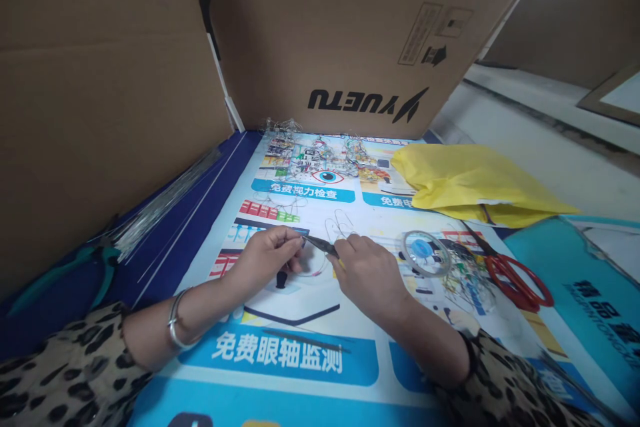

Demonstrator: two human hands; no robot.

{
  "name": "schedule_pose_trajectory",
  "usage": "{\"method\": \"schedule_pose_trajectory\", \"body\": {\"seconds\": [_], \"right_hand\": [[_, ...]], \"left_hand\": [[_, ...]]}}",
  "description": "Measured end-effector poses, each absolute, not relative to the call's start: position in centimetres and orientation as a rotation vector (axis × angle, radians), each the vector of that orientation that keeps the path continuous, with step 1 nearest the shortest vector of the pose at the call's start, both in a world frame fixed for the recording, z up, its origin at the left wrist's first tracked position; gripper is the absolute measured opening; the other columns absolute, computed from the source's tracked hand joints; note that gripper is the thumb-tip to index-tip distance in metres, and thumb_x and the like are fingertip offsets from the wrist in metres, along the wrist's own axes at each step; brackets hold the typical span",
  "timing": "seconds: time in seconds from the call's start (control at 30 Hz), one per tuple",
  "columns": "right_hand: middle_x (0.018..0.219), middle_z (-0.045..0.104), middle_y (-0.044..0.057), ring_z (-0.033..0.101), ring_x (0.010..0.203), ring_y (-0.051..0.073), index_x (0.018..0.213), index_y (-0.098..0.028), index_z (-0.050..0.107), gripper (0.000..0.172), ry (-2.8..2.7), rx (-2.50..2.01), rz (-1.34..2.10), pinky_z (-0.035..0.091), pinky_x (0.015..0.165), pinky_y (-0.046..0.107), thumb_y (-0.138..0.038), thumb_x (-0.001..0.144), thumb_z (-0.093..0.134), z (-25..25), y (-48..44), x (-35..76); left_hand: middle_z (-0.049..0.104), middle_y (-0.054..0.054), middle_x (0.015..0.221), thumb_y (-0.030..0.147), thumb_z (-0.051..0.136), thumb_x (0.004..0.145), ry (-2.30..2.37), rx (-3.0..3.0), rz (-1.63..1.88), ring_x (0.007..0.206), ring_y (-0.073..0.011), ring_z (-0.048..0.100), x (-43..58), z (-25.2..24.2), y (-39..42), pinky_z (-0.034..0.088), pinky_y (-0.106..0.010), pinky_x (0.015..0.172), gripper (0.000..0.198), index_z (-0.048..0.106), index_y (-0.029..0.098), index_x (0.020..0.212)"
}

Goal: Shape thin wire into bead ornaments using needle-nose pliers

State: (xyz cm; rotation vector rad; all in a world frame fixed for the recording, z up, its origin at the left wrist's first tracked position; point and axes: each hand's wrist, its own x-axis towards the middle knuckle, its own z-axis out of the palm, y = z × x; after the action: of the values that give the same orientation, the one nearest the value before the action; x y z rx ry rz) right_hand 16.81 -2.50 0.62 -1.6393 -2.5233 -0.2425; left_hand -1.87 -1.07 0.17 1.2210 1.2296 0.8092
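My right hand (pixel 371 277) is wrapped round dark needle-nose pliers (pixel 321 244), whose jaws point left. The tips of the jaws meet the fingertips of my left hand (pixel 270 255), which are pinched together on a thin wire. A loop of this wire (pixel 317 273), with a little pink on it, hangs between my hands; the end at the jaws is too small to make out. Bent silvery wire pieces (pixel 340 221) lie just beyond the pliers. Under both hands spreads a printed poster sheet (pixel 280 383), and a thin dark rod (pixel 305 339) rests on it nearer me.
Right of my hands lie a clear tape roll (pixel 404 255), tangled wire scraps (pixel 465 280), red-handled scissors (pixel 517 279) and a yellow bag (pixel 475 177). Left are teal-handled pliers (pixel 106 273) and straight wires (pixel 155 210). Wire tangles (pixel 355 153) sit before a cardboard wall (pixel 320 33).
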Motion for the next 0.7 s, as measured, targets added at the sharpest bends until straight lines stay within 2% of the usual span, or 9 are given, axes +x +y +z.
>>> {"method": "schedule_pose_trajectory", "body": {"seconds": [0.2, 0.47, 0.7], "right_hand": [[0.085, 0.059, 0.006, 0.054, 0.08, 0.02, 0.087, -0.019, 0.057, 0.016, -2.51, -1.635, -0.235, 0.034, 0.063, 0.028, -0.03, 0.086, 0.046, 0.73, -2.71, 16.66], [0.08, 0.062, 0.004, 0.057, 0.073, 0.017, 0.084, -0.019, 0.057, 0.014, -2.527, -1.67, -0.181, 0.03, 0.056, 0.025, -0.03, 0.085, 0.048, 1.03, -2.69, 16.6], [0.084, 0.062, 0.004, 0.058, 0.075, 0.018, 0.089, -0.02, 0.058, 0.014, -2.549, -1.727, -0.145, 0.033, 0.056, 0.026, -0.03, 0.085, 0.048, 1.39, -2.53, 16.83]], "left_hand": [[0.06, 0.001, 0.051, 0.034, 0.055, 0.08, 1.229, 1.274, 0.79, 0.046, -0.0098, 0.054, -1.99, -0.05, -1.05, 0.041, -0.02, 0.046, 0.02, 0.054, 0.015, 0.072], [0.059, 0.001, 0.049, 0.035, 0.055, 0.079, 1.222, 1.273, 0.778, 0.045, -0.0099, 0.053, -1.95, 0.12, -1.14, 0.04, -0.02, 0.045, 0.021, 0.054, 0.015, 0.072], [0.06, 0.0, 0.053, 0.037, 0.053, 0.081, 1.163, 1.274, 0.777, 0.047, -0.0094, 0.054, -2.06, 0.3, -0.98, 0.041, -0.02, 0.047, 0.023, 0.054, 0.015, 0.073]]}}
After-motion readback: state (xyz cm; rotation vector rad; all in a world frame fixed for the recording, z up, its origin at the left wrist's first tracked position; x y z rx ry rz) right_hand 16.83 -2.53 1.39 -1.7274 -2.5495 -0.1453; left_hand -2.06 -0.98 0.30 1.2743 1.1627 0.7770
